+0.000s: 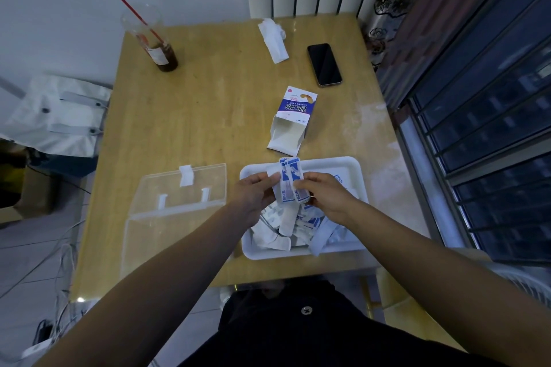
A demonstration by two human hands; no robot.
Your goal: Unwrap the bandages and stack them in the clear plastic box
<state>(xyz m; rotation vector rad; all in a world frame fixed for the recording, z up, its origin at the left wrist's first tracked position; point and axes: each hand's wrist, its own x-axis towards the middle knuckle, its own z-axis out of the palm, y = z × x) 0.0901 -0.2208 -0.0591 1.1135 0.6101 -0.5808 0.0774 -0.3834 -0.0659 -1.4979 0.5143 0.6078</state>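
The wrapped bandages point(290, 182), blue and white, are held just above the far part of the white tray point(328, 161), their long axis pointing away from the person. The left hand point(253, 191) and right hand point(325, 195) pinch them from either side, fingers point(268, 179) curled onto the paper. More wrappers fill the tray. The clear plastic box point(167, 235) lies open just left of it on the worktop point(208, 116), with a torn carton point(290, 122) beyond the tray.

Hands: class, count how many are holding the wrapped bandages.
2. The left hand pinches the left side of the wrapped bandages. The right hand pinches the right side. Both are above the white tray. No hand is hidden.
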